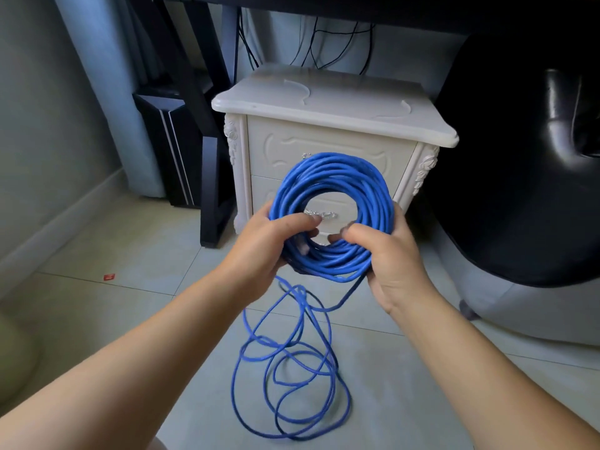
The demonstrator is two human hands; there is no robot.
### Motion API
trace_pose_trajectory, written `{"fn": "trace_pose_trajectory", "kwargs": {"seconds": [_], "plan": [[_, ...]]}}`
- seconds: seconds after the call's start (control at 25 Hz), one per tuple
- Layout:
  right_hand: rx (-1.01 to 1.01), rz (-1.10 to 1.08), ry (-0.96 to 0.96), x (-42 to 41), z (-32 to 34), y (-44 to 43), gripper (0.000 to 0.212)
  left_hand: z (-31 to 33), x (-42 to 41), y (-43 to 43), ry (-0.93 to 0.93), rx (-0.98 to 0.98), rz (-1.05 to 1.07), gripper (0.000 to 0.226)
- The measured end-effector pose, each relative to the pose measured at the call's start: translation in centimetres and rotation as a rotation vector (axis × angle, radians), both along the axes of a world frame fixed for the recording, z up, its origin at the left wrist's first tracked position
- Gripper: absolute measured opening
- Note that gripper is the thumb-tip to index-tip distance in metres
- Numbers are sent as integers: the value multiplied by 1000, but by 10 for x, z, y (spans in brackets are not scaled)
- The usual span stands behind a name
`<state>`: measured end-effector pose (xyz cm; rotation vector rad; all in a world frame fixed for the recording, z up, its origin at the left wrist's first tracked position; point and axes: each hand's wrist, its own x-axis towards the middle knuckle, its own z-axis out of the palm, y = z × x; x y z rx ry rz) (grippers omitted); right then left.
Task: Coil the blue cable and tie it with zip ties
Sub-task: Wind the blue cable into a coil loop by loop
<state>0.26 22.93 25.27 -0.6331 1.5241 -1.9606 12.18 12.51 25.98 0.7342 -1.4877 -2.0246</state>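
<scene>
Centre of the frame: two bare hands hold a thin, plastic-jacketed blue cable [334, 177], wound into a round coil, before a white carved bedside cabinet [324, 102]. The left hand [269, 245] grips the coil's lower left and the right hand [389, 264] its lower right, fingers curled through the hole. To coil well, one hand should probably clamp the bundle while the other feeds equal, untwisted turns. The ring stands upright, its opening facing the camera. Its loose tail [292, 368] drops to tangled loops on the pale tiled floor [130, 319], bottom centre.
</scene>
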Motion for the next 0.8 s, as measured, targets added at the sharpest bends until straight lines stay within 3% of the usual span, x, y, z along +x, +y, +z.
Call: {"fn": "trace_pose_trajectory", "kwargs": {"seconds": [0.12, 0.24, 0.36, 0.44, 0.6, 0.72, 0.8], "plan": [[72, -32, 153, -6, 7, 3, 49, 4, 8, -16, -113, -146, -156, 49], [171, 14, 356, -6, 10, 3, 51, 6, 11, -22, -118, -448, -129, 74], [281, 124, 605, -1, 15, 6, 55, 6, 14, -21, -146, -804, -147, 74], [360, 169, 747, 0, 18, 8, 57, 4, 16, -19, -223, -897, -160, 73], [388, 182, 786, 0, 20, 11, 56, -3, 11, -11, -284, -856, -29, 40], [336, 162, 656, -4, 22, 10, 61, -1, 5, -10, -218, -715, 64, 31], [270, 213, 461, -11, 21, 10, 60, 2, 5, -11, -147, -576, 121, 32]]}}
